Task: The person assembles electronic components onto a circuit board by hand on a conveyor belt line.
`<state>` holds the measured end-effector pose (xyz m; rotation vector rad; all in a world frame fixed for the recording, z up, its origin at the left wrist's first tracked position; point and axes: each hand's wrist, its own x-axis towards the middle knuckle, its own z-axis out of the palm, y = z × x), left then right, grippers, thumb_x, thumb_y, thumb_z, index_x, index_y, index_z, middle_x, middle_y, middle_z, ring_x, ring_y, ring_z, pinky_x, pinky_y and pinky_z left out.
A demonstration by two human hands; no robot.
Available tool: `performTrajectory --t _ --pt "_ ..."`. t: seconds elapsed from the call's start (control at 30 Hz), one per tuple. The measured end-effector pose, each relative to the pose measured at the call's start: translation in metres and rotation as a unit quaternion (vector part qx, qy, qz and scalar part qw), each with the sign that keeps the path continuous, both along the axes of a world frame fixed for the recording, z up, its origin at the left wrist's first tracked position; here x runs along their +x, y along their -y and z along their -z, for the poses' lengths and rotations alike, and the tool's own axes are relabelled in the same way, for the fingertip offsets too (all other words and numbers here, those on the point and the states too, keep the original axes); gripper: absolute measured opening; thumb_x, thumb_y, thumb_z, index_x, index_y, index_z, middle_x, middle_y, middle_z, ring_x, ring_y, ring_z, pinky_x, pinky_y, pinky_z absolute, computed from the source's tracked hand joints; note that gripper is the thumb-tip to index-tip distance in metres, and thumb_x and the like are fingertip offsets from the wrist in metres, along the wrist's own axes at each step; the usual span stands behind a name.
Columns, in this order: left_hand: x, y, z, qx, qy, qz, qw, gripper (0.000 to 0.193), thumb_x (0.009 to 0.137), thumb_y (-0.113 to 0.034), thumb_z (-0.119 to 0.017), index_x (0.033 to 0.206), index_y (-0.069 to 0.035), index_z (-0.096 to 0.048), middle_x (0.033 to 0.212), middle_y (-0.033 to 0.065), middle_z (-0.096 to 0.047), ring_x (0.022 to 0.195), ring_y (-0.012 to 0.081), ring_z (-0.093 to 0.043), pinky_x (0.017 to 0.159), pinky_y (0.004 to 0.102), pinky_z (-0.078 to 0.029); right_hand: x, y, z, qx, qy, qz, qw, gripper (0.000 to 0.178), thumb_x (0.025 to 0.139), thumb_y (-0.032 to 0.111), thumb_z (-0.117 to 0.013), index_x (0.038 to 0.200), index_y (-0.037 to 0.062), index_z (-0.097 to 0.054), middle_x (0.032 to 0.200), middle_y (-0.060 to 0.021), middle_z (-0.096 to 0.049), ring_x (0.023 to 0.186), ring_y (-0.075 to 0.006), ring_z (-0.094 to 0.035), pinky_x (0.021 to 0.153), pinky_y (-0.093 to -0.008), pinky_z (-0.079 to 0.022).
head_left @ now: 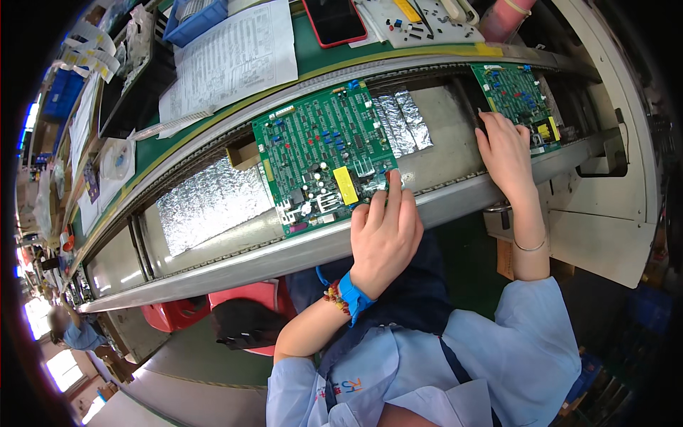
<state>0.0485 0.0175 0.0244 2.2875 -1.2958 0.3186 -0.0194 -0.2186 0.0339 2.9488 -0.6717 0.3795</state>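
Observation:
A large green circuit board (318,139) with a yellow transformer and many small components lies across the conveyor rails. My left hand (386,231) is at its near right corner, one finger stretched onto the parts there; the fingers are slightly apart, and their undersides are hidden. Farther right, a second green circuit board (514,92) rests on the same rails. Against its near left side is my right hand (506,151), palm down with the fingers loosely spread over the edge. No separate part shows in either hand.
Metal conveyor rails (213,274) run from the lower left to the right, by a pale machine housing (590,220). Foil sheets (210,203) lie between them. Beyond are printed papers (242,60), a phone (334,21), a blue bin (196,21) and a white tray of small parts (427,32).

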Motion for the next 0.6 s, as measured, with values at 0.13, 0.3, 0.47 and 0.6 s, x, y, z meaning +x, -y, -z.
performTrajectory --t 0.13,0.3,0.47,0.6 --pt "0.002 0.003 -0.001 -0.020 -0.005 0.005 1.000 0.034 0.074 -0.015 -0.062 0.105 -0.003 -0.057 0.124 0.0147 -0.055 0.097 0.0214 -0.053 0.077 0.0312 -0.040 -0.002 0.008 0.001 -0.009 -0.010 0.021 1.000 0.027 0.088 0.018 -0.056 0.111 0.0031 -0.058 0.103 -0.0071 -0.060 0.098 -0.0205 -0.057 0.087 -0.0368 -0.037" --pt "-0.004 -0.006 0.009 -0.041 -0.015 0.048 0.998 0.033 0.074 -0.013 -0.064 0.105 -0.005 -0.058 0.126 0.0104 -0.056 0.104 0.0209 -0.053 0.081 0.0331 -0.039 0.003 0.008 -0.001 -0.018 -0.030 0.036 0.999 0.028 0.089 0.018 -0.055 0.112 0.0031 -0.058 0.106 -0.0077 -0.060 0.100 -0.0211 -0.056 0.088 -0.0373 -0.036" --pt "-0.003 0.000 0.010 -0.042 -0.011 0.037 0.998 0.032 0.074 -0.014 -0.064 0.104 -0.005 -0.058 0.124 0.0108 -0.056 0.106 0.0206 -0.052 0.081 0.0325 -0.039 0.002 0.015 -0.001 -0.025 -0.047 0.062 0.997 0.027 0.090 0.019 -0.054 0.113 0.0031 -0.058 0.108 -0.0083 -0.060 0.102 -0.0218 -0.056 0.088 -0.0377 -0.036" --pt "0.003 0.001 0.002 -0.052 -0.014 0.039 0.998 0.033 0.074 -0.015 -0.064 0.104 -0.004 -0.058 0.122 0.0144 -0.057 0.088 0.0185 -0.055 0.071 0.0287 -0.042 0.002 0.018 -0.001 -0.027 -0.061 0.071 0.995 0.027 0.091 0.019 -0.054 0.113 0.0032 -0.058 0.108 -0.0086 -0.060 0.102 -0.0222 -0.056 0.089 -0.0379 -0.036"
